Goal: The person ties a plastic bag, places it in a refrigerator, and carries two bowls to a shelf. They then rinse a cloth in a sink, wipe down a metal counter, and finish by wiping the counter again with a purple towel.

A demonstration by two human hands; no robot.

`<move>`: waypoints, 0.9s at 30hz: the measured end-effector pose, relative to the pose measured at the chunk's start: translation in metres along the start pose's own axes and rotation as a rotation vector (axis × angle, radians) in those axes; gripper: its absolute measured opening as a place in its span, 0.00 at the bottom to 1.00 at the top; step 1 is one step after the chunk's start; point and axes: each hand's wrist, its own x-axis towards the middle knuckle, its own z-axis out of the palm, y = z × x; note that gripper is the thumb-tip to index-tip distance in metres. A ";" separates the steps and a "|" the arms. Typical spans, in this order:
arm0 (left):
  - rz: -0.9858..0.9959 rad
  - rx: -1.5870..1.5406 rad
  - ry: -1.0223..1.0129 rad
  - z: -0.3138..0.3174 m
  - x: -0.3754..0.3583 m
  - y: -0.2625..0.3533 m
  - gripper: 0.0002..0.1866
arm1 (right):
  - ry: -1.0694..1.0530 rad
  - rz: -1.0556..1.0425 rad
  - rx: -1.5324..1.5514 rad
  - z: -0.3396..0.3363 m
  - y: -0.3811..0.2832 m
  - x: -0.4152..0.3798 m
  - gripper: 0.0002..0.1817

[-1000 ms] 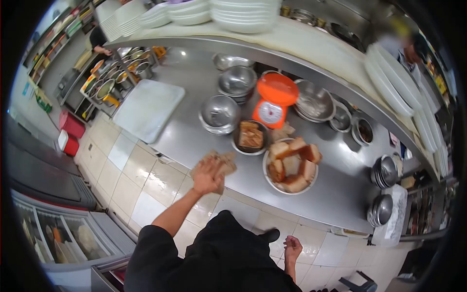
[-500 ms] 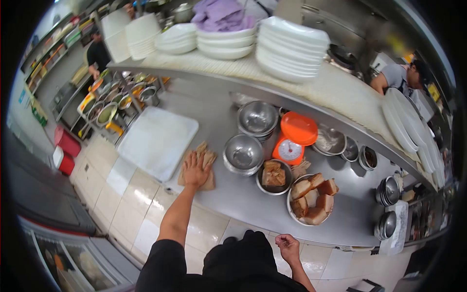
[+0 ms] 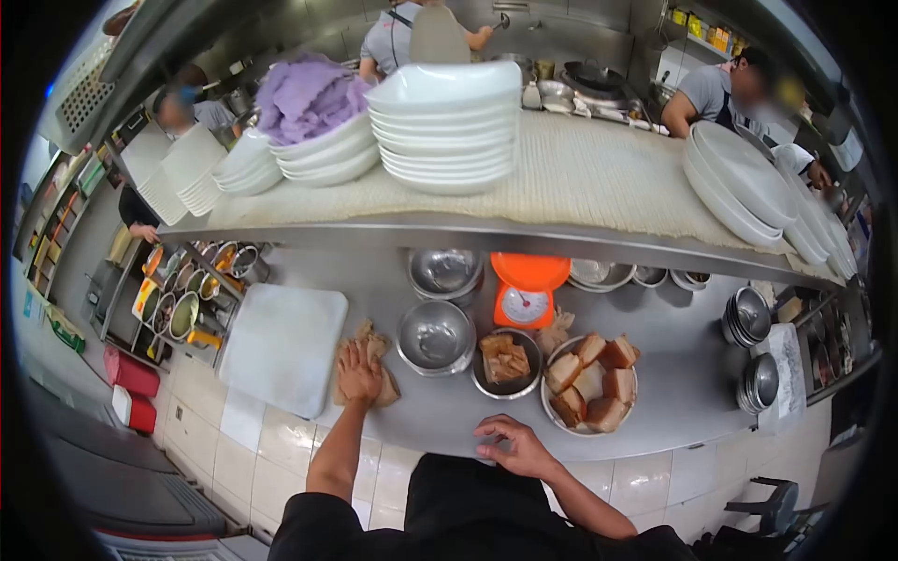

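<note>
My left hand [image 3: 359,374] lies flat, fingers spread, on a crumpled tan cloth [image 3: 383,388] on the steel counter [image 3: 449,411]. Just left of it is a white cutting board [image 3: 283,346]. Over the counter's front edge hovers my right hand [image 3: 514,447], fingers loosely bent and apart from the thumb, with nothing visible in it. Beyond this hand, a steel bowl [image 3: 506,363] holds browned pieces, probably meat. To its right, a round container [image 3: 589,384] is filled with thick blocks of skin-on pork. An orange kitchen scale [image 3: 529,290] stands behind the bowl.
Stacked steel bowls [image 3: 436,337] stand right of the cloth. Above the counter runs a shelf [image 3: 599,178] with stacked white dishes [image 3: 444,131] and a purple cloth [image 3: 309,98]. Containers of ingredients [image 3: 185,313] are at the left. Several people work beyond the shelf.
My right hand has risen from beside my body to the counter's front edge. The left hand remains on the cloth. The camera view has turned, showing more of the kitchen behind the shelf.
</note>
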 end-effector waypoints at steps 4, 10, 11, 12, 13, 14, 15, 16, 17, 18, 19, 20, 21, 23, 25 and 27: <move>0.156 -0.041 0.004 0.002 0.016 -0.004 0.28 | -0.031 -0.417 -0.337 -0.028 -0.118 0.067 0.18; 0.297 -0.162 0.052 -0.001 0.013 -0.014 0.32 | 0.323 -0.842 -0.810 -0.028 -0.297 0.221 0.26; 0.339 -0.171 0.033 -0.007 0.012 -0.014 0.35 | 0.385 -0.859 -0.861 -0.022 -0.314 0.255 0.29; 0.341 -0.173 0.052 -0.009 0.013 -0.016 0.35 | 0.445 -0.696 -0.928 -0.014 -0.329 0.287 0.35; 0.342 -0.249 0.028 -0.010 0.013 -0.018 0.38 | 0.506 -0.523 -0.986 -0.006 -0.339 0.316 0.41; 0.349 -0.325 -0.006 -0.012 0.013 -0.019 0.41 | 0.504 -0.325 -0.998 0.002 -0.346 0.343 0.45; 0.365 -0.327 -0.008 -0.014 0.014 -0.019 0.41 | 0.502 -0.121 -1.003 0.005 -0.346 0.368 0.50; 0.369 -0.366 -0.005 -0.016 0.013 -0.020 0.43 | 0.466 -0.082 -0.994 0.000 -0.332 0.397 0.48; 0.370 -0.405 -0.004 -0.017 0.012 -0.021 0.45 | 0.428 -0.043 -0.985 -0.003 -0.318 0.419 0.47; 0.379 -0.411 -0.010 -0.019 0.011 -0.023 0.45 | 0.434 -0.033 -0.990 -0.003 -0.315 0.423 0.47; 0.368 -0.480 -0.018 -0.021 0.011 -0.024 0.45 | 0.447 -0.108 -0.999 -0.005 -0.311 0.425 0.44; 0.347 -0.550 -0.023 -0.022 0.011 -0.025 0.45 | 0.449 -0.188 -1.009 -0.006 -0.309 0.427 0.41; 0.332 -0.560 -0.023 -0.023 0.011 -0.026 0.45 | 0.432 -0.190 -1.016 -0.009 -0.305 0.431 0.41; 0.322 -0.691 -0.003 -0.028 0.018 -0.031 0.44 | 0.527 -0.297 -0.932 -0.017 -0.300 0.437 0.35; 0.345 -0.742 0.078 -0.045 0.023 -0.034 0.41 | 0.606 -0.305 -0.879 -0.015 -0.301 0.431 0.31; 0.371 -0.786 0.166 -0.073 0.029 -0.039 0.38 | 0.688 -0.317 -0.821 -0.012 -0.308 0.426 0.28</move>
